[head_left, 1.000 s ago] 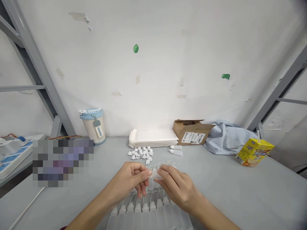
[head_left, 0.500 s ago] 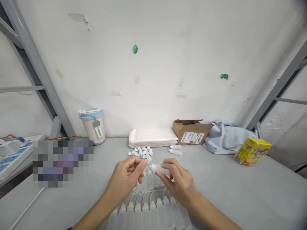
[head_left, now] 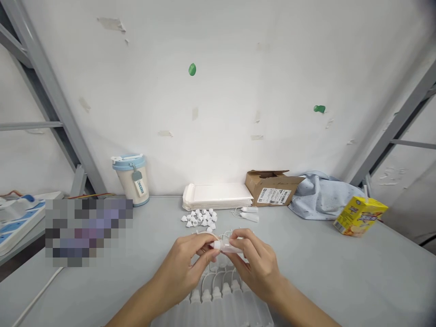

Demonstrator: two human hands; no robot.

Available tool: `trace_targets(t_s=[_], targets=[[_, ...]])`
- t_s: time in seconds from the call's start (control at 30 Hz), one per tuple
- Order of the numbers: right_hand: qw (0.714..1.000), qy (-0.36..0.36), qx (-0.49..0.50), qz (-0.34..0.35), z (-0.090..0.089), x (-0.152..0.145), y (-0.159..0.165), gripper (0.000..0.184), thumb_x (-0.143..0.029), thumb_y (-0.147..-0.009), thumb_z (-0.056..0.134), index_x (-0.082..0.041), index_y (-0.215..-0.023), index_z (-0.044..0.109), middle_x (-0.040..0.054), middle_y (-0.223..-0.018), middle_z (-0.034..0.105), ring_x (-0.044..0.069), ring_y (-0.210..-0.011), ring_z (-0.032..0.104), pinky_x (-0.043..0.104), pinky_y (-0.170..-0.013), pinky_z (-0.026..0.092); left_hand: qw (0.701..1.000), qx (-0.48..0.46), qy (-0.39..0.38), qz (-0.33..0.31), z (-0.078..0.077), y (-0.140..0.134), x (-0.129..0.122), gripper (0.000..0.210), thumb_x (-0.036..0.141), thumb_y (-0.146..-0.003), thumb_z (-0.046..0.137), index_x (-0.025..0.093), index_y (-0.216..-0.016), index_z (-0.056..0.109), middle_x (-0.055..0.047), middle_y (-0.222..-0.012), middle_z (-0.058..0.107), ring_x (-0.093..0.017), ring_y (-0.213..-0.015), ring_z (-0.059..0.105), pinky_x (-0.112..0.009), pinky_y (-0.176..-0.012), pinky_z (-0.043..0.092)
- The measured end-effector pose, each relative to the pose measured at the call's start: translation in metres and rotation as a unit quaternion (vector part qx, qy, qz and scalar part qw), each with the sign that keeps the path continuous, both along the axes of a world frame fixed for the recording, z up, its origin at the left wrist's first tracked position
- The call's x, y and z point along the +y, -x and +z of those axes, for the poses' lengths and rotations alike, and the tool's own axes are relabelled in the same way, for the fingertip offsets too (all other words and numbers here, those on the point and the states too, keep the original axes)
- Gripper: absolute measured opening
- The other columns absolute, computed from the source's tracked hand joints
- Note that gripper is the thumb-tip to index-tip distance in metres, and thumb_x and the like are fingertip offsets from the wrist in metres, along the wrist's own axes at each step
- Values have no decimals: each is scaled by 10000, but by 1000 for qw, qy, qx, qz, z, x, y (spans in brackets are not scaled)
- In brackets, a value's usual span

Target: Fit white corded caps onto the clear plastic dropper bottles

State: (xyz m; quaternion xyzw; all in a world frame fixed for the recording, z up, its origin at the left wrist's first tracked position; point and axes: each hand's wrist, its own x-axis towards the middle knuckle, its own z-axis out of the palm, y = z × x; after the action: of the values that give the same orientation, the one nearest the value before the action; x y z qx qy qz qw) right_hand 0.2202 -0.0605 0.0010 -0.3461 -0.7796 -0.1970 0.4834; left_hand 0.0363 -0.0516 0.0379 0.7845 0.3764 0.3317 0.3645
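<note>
Between my hands, a small translucent squeeze bottle [head_left: 229,245] lies on its side in the air, its capped end toward the left. My right hand [head_left: 259,265] is closed around the bottle's body, thumb below and fingers above. At the other end, my left hand [head_left: 190,259] pinches the white cap [head_left: 216,245] between thumb and fingers; part of the cap is hidden by them. Under both hands lie rows of similar bottles [head_left: 218,311], with thin white cords looping from their necks. Just beyond my fingers is a pile of loose white caps [head_left: 200,217].
Behind the caps are a stack of white trays [head_left: 218,193] and an opened cardboard box [head_left: 272,188]. Two small bottles [head_left: 250,217] lie before the box. A tumbler [head_left: 132,179] stands left; pale blue cloth [head_left: 320,195] and a yellow drink carton [head_left: 361,215] are right.
My left hand has moved right and slightly down, from the bottle's tip onto the white cap at its neck. My right hand keeps hold of the bottle in nearly the same place.
</note>
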Motion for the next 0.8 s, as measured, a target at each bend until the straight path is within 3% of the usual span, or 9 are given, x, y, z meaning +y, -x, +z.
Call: trace_targets(t_s=[0.1,0.27,0.4,0.5,0.57,0.63,0.7,0.77,0.8], targets=[[1000,-3,7,6,-1,1,-1,96,-103,-818,529,-174,-867,487,59,-753,598,97,-567,538,177,-445,385,999,-7,48,-7,-1,-1,0,223,358,-850,476,191,-818,620,0,-767,638,-139,-699,594,-211,-646,444],[999,-39,-27,11,-2,1,-3,152,-72,-776,578,-156,-873,496,80,-742,616,125,-599,553,193,-452,380,992,-15,117,-41,4,-1,0,332,376,-868,432,160,-672,590,6,-638,599,-120,-577,583,-210,-593,446],[999,-16,-20,34,-3,0,-4,64,-103,-841,483,-156,-862,513,23,-600,576,116,-519,510,206,-441,351,998,-14,35,-46,5,2,-3,184,255,-840,480,175,-783,636,4,-626,604,-129,-610,578,-218,-624,448],[997,48,-42,52,-6,-2,1,181,-158,-894,423,-171,-752,535,-16,-513,508,96,-435,433,212,-416,297,997,-18,-62,-53,-2,-1,-3,207,171,-825,456,189,-824,662,-18,-687,628,-140,-662,577,-230,-645,448],[992,111,-48,42,-8,-2,5,232,-197,-905,422,-169,-713,549,-7,-533,527,91,-441,446,207,-428,309,997,-17,-62,-44,-8,-4,1,244,154,-822,429,185,-794,669,-21,-675,629,-135,-630,581,-228,-619,455],[983,177,-36,14,-3,1,4,264,-214,-910,402,-164,-706,562,5,-556,551,89,-448,468,199,-434,322,1000,-12,-22,11,-7,-5,7,228,166,-806,441,176,-773,666,-13,-636,626,-133,-577,587,-225,-572,461],[974,225,-6,-2,9,5,-5,311,-267,-900,408,-170,-638,546,-3,-520,539,91,-436,474,195,-432,329,994,-15,20,110,4,2,14,185,212,-786,483,164,-791,661,-18,-642,644,-148,-578,605,-229,-542,467],[961,255,106,-35,29,7,-19,294,-300,-878,448,-174,-628,538,-23,-491,515,83,-407,443,188,-412,326,973,-37,22,225,22,20,14,177,273,-776,524,164,-818,657,-17,-634,652,-165,-619,621,-233,-555,474],[951,242,180,-69,40,5,-26,260,-305,-871,464,-175,-658,538,-33,-491,493,81,-405,423,187,-405,320,970,-43,5,241,32,31,10,192,295,-781,533,171,-864,655,-14,-655,657,-165,-643,624,-242,-599,484]])
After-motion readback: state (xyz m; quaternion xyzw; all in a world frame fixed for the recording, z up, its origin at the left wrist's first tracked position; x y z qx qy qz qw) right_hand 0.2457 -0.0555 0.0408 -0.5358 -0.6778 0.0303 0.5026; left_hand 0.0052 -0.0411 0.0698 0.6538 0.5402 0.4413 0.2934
